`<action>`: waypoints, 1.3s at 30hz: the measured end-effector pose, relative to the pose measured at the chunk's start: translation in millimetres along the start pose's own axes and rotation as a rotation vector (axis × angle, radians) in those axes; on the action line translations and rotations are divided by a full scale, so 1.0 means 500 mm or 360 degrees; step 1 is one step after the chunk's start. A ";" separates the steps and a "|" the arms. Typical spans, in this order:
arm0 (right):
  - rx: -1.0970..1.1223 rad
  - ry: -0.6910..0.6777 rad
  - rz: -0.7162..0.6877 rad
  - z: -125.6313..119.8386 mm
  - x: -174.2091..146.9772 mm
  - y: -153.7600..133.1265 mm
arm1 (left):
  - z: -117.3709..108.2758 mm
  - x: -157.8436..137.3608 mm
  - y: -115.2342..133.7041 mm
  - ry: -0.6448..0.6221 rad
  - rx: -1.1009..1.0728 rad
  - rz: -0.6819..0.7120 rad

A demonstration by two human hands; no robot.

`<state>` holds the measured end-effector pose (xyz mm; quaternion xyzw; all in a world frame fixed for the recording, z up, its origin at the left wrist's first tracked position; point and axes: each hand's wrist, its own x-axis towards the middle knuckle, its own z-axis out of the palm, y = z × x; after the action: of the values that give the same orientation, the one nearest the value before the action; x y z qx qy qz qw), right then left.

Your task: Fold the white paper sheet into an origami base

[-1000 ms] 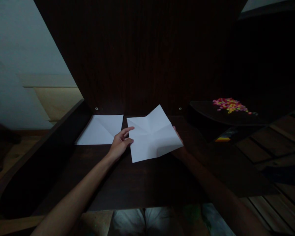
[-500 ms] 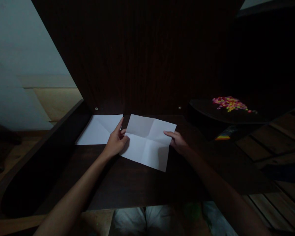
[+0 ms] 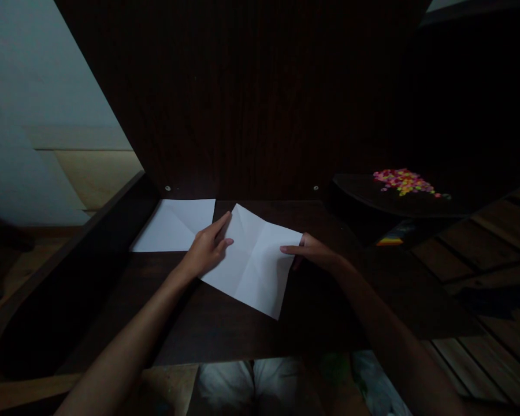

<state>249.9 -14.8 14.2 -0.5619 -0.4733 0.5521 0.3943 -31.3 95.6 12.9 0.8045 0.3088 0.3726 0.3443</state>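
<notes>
A creased white sheet of paper is held between my two hands, tilted over the dark desk. At its left edge, my left hand grips it, thumb on the upper face and the other fingers along or behind the edge. On the right edge, my right hand pinches the sheet with the thumb on top and the fingers mostly hidden underneath. Fold lines cross the middle of the paper. Beyond my left hand lies a white paper stack or sheet, with a faint diagonal crease, flat on the desk.
A dark upright panel rises behind the desk, and a dark side board borders it on the left. Small pink, red and yellow pieces are heaped on a rounded shelf at right. Wooden slats show at lower right.
The held sheet has turned clockwise, its lower right corner coming nearer to me. My left hand has moved slightly further onto the sheet; my right hand has shifted slightly.
</notes>
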 end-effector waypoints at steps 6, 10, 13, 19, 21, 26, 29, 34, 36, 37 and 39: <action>0.0116 0.0307 -0.0054 -0.031 -0.001 -0.011 | 0.002 0.001 -0.009 -0.0148 -0.0005 0.0067; 0.0076 0.0266 -0.0041 -0.039 -0.004 -0.011 | -0.002 0.000 -0.004 -0.0113 0.0166 0.0297; 0.0018 0.0177 -0.0063 -0.034 -0.005 -0.011 | -0.007 0.000 0.005 -0.0012 0.0213 0.0422; 0.0073 0.0222 -0.0172 -0.029 -0.003 -0.009 | -0.022 0.007 0.019 0.0211 0.0154 0.0499; 0.0084 0.0250 -0.0179 -0.031 -0.004 -0.009 | -0.027 0.009 0.021 0.0271 0.0128 0.0523; 0.0009 0.0279 -0.0191 -0.036 -0.003 -0.008 | -0.034 0.011 0.028 0.0345 0.0092 0.0558; -0.0043 0.0291 -0.0218 -0.040 -0.001 -0.003 | -0.035 0.009 0.035 0.0349 0.0077 0.0557; -0.0088 0.0403 -0.0264 -0.049 0.003 0.005 | -0.038 0.005 0.035 0.0239 -0.0063 0.0302; -0.0089 0.0448 -0.0275 -0.052 0.004 0.008 | -0.042 0.004 0.026 0.0141 -0.0169 0.0115; -0.0093 0.0457 -0.0280 -0.053 0.005 0.009 | -0.044 0.005 0.020 0.0060 -0.0208 0.0012; -0.0111 0.0471 -0.0285 -0.055 0.007 0.012 | -0.050 0.006 0.007 -0.0142 -0.0250 -0.0200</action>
<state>277.6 -10.5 9.5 -0.6059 -0.4772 0.4092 0.4875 -49.2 103.9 28.8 0.7699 0.3128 0.3370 0.4425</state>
